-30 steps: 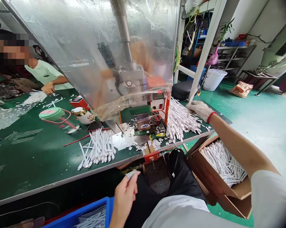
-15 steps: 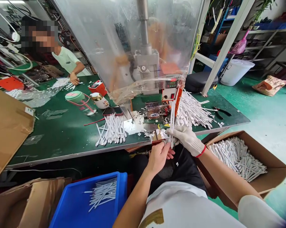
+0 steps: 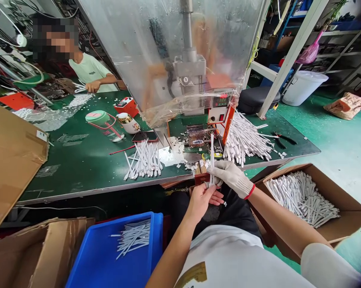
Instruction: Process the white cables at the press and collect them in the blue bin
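Note:
In front of my lap, both hands hold thin white strips (image 3: 212, 154) that stand nearly upright. My left hand (image 3: 202, 198), bare, pinches their lower end between thumb and fingers. Just above it, my right hand (image 3: 232, 177), in a white knit glove with a red cuff, closes around the strips from the right. Small white scraps hang or fall below the right hand. Beyond the hands, a press machine (image 3: 189, 70) stands behind a clear plastic sheet, with a small metal fixture (image 3: 196, 136) at its base. How many strips I hold is hard to make out.
White strips lie in a pile (image 3: 144, 160) left on the green table (image 3: 87, 160) and in a larger pile (image 3: 248, 138) right, near pliers (image 3: 284, 140). A blue bin (image 3: 90, 252) and a carton (image 3: 351, 202) hold more. A cup (image 3: 104, 124) and a co-worker (image 3: 92, 72) are at left.
The strips in my hands have tilted from leaning right to almost straight up and shifted slightly left. The view has swung a little. The co-worker's hand has risen from the table with white strips.

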Demonstrator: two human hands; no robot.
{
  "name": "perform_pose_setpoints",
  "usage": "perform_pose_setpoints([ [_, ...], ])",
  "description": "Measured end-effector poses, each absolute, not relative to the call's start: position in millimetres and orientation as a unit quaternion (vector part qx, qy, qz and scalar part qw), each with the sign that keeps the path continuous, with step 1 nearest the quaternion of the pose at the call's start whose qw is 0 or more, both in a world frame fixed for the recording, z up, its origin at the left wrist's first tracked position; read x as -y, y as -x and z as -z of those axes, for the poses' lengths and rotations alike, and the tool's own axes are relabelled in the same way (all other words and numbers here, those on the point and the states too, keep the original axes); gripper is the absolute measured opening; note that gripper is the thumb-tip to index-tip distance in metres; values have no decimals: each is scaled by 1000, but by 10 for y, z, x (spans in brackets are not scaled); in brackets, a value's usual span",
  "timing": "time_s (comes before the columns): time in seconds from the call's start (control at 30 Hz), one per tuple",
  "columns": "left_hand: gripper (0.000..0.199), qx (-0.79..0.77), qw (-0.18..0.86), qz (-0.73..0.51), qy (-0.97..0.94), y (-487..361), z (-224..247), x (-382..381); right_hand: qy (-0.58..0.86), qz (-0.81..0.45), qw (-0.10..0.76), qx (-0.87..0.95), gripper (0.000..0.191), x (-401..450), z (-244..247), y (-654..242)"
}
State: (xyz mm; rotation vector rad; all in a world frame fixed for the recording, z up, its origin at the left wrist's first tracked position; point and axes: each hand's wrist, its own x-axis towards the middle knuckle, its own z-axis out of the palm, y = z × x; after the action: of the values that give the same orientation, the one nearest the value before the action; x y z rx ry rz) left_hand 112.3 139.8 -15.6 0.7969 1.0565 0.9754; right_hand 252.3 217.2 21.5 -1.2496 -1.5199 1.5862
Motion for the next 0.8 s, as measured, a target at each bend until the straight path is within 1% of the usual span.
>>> perform_pose_setpoints([
  [0.13, 54, -470, 684, -452, -328, -1085, 132, -1394, 429, -689, 299, 502, 36, -2470, -141, -2448],
  [0.23, 52, -481, 671, -474, -305, -1063, 109, -1437, 402, -748, 270, 453, 29, -2713, -64, -2341],
  [0.3, 53, -490, 665, -479, -297, -1048, 103, -1481, 398, -768, 273, 421, 24, -2808, -1, -2262],
  [0.43, 56, -499, 678, -442, -310, -1014, 103, -1553, 398, -782, 300, 375, 19, -2853, 154, -2161],
  [0.6, 57, -505, 681, -429, -313, -998, 85, -1576, 407, -785, 322, 339, 23, -2889, 316, -2129],
  [0.8, 57, -505, 682, -428, -311, -1004, 67, -1579, 406, -780, 334, 338, 26, -2905, 296, -2112],
])
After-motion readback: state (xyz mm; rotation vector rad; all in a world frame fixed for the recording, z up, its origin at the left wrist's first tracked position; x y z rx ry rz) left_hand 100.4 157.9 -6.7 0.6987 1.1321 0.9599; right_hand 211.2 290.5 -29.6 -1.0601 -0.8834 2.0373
